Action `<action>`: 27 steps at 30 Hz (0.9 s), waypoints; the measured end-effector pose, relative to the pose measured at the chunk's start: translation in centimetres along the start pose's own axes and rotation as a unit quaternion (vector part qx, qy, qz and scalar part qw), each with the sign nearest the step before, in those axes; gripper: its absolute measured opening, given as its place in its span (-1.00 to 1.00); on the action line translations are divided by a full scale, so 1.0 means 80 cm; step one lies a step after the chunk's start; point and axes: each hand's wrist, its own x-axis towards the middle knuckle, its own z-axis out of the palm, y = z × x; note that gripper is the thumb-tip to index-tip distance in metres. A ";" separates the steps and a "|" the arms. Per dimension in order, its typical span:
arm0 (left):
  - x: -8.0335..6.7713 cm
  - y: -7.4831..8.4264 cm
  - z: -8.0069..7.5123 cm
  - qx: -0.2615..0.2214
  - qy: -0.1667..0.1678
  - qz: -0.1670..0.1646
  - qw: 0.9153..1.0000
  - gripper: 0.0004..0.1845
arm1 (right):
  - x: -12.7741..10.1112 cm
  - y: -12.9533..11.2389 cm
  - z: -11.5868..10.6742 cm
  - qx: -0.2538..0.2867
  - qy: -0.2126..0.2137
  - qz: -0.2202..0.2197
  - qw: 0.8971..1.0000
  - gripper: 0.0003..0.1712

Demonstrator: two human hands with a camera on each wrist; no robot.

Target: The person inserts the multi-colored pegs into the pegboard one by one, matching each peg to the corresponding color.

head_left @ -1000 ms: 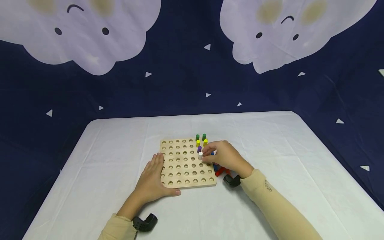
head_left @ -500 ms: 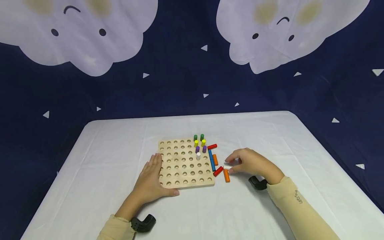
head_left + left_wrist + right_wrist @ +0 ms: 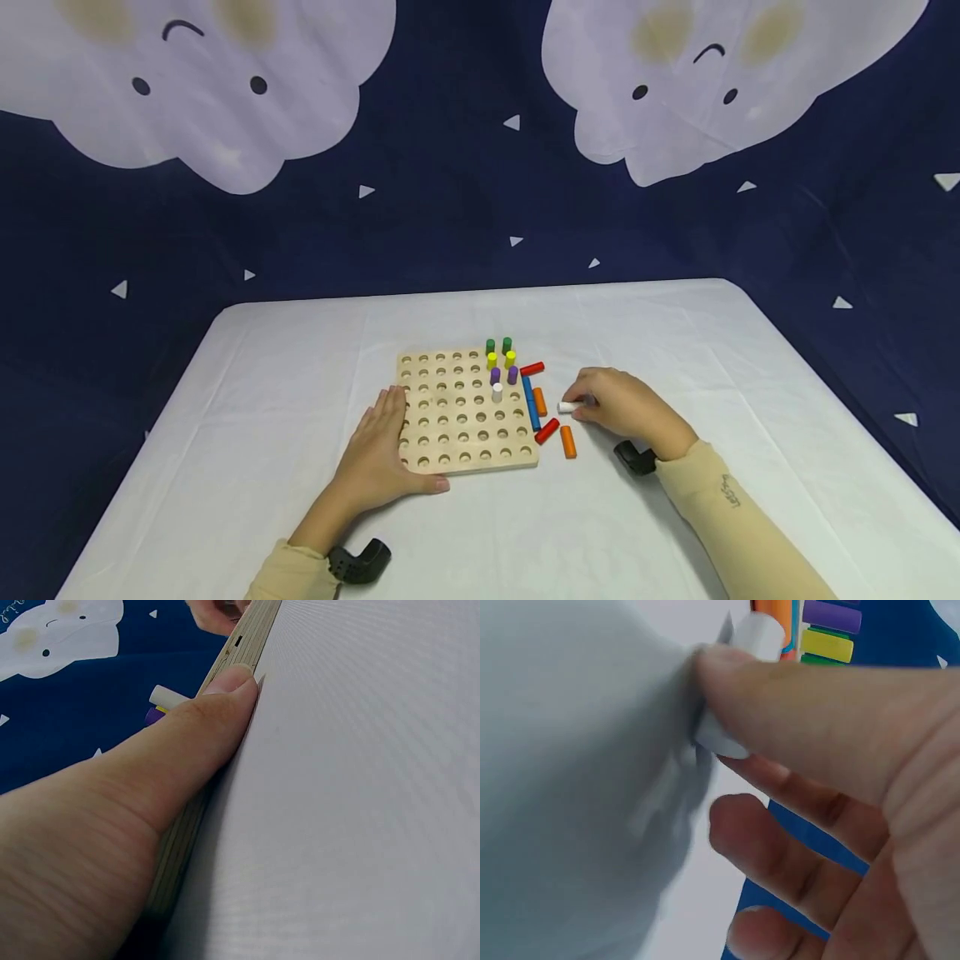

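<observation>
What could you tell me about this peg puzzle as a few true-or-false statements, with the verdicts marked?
1. The right hand pinches a white peg. True.
2. Both hands hold pegs. False: the left hand touches the pegboard.
3. The green pegs stand in the farthest row. True.
4. The purple pegs lie loose. False: both purple pegs stand in the pegboard.
5. Two blue pegs lie beside the pegboard. True.

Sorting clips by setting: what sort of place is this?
Probably a staged tabletop recording spot, judging by the white-covered table, the dark blue cloud-print backdrop behind it and the black wrist-worn devices.
</observation>
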 end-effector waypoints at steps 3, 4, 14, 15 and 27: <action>0.000 0.000 0.001 0.001 0.002 0.001 1.000 0.69 | 0.007 -0.004 -0.002 0.023 0.017 0.012 1.000 -0.82; 0.000 0.000 0.001 0.001 0.002 0.002 1.000 0.69 | 0.010 -0.005 -0.002 0.040 0.023 0.019 0.999 -0.83; -0.001 0.001 0.001 -0.001 -0.001 0.003 1.000 0.69 | 0.043 -0.023 0.012 0.215 0.065 0.061 0.972 -0.82; -0.001 0.001 0.001 -0.001 -0.001 0.002 1.000 0.69 | 0.046 -0.026 0.014 0.222 0.068 0.061 0.971 -0.82; 0.002 0.000 0.001 0.001 0.001 0.005 1.000 0.68 | 0.063 -0.049 0.022 0.214 0.040 0.057 0.974 -0.82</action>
